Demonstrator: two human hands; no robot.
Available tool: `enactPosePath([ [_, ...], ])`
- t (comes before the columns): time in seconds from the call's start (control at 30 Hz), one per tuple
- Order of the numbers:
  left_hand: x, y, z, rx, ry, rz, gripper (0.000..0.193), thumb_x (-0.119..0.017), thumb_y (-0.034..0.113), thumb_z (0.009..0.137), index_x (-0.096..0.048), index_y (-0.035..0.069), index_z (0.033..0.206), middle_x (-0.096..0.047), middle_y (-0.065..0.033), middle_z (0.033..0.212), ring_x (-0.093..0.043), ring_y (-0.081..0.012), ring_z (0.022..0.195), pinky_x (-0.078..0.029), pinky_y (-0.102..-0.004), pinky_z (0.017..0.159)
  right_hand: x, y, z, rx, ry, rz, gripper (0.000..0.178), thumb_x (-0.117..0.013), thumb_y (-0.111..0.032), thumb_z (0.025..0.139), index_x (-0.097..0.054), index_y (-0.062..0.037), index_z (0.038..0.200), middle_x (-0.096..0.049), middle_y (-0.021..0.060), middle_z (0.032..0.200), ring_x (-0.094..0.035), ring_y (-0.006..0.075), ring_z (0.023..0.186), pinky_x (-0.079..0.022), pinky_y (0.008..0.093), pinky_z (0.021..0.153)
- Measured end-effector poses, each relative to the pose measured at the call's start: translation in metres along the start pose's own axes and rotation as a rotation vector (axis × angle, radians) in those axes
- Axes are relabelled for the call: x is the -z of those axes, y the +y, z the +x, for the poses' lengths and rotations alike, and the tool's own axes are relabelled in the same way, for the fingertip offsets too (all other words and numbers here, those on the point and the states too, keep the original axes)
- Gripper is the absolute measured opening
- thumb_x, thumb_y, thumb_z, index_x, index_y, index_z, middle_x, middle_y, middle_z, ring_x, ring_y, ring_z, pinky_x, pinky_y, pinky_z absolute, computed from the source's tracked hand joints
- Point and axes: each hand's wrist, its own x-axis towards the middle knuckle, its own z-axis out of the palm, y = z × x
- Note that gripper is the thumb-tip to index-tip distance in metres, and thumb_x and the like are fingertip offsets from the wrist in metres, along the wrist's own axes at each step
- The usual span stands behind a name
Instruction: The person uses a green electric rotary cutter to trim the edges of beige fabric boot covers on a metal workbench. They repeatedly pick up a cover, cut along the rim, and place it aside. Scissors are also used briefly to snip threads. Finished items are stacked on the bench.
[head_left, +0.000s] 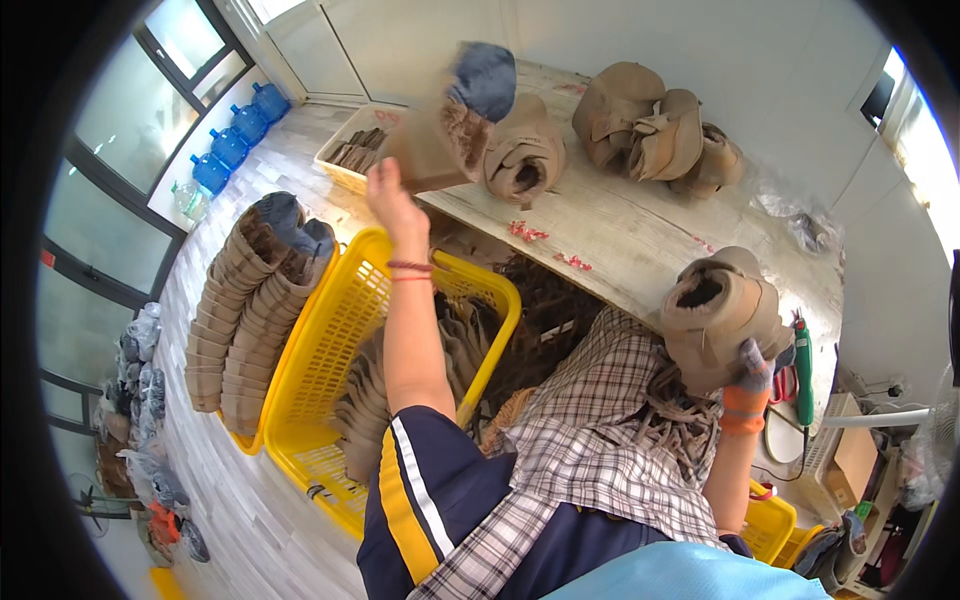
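Observation:
My bare left hand, with red bands at its wrist, is raised over the table's left edge. Its fingers are closed on the lower edge of a tan boot upper with brown fur and a blue lining, blurred by motion. At the table's near right edge, my right hand, in a grey and orange glove, grips a rolled tan boot upper from its lower right side. Another rolled upper rests on the table just beyond the left-hand piece.
More tan uppers lie on the table by the wall. Yellow baskets hold stacked uppers at left. A green handheld tool and red-handled scissors lie at right. Loose strips hang over my plaid apron.

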Motion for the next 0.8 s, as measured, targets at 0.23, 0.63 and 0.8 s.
enactPosePath([
  [0.23, 0.044, 0.059, -0.050, 0.454, 0.042, -0.373, 0.032, -0.052, 0.021, 0.098, -0.057, 0.000, 0.121, -0.062, -0.0073, 0.117, -0.058, -0.0180, 0.108, -0.046, -0.0353, 0.094, -0.037, -0.032, -0.007, 0.071, 0.040, -0.087, 0.042, -0.067, -0.010, 0.082, -0.057, 0.0007, 0.122, -0.063, 0.0087, 0.115, -0.060, 0.0205, 0.104, -0.048, 0.0370, 0.093],
  [0.63, -0.051, 0.086, -0.196, 0.462, -0.515, -0.012, 0.018, -0.056, 0.014, 0.096, -0.057, 0.000, 0.107, -0.062, -0.0058, 0.105, -0.059, -0.0154, 0.089, -0.047, -0.0273, 0.081, -0.062, -0.032, -0.034, 0.135, 0.041, -0.236, 0.046, -0.075, 0.000, 0.075, -0.059, 0.0014, 0.118, -0.066, 0.0073, 0.106, -0.062, 0.0178, 0.095, -0.050, 0.0316, 0.087],
  [0.8, -0.111, 0.105, -0.264, -0.199, -0.899, 0.643, 0.022, -0.065, 0.013, 0.087, -0.055, -0.001, 0.101, -0.057, -0.0123, 0.092, -0.053, -0.0305, 0.084, -0.046, -0.0351, 0.084, -0.023, -0.006, -0.021, 0.053, 0.020, 0.024, 0.054, -0.080, -0.007, 0.069, -0.059, 0.0006, 0.118, -0.066, 0.0078, 0.107, -0.063, 0.0195, 0.095, -0.052, 0.0325, 0.084],
])
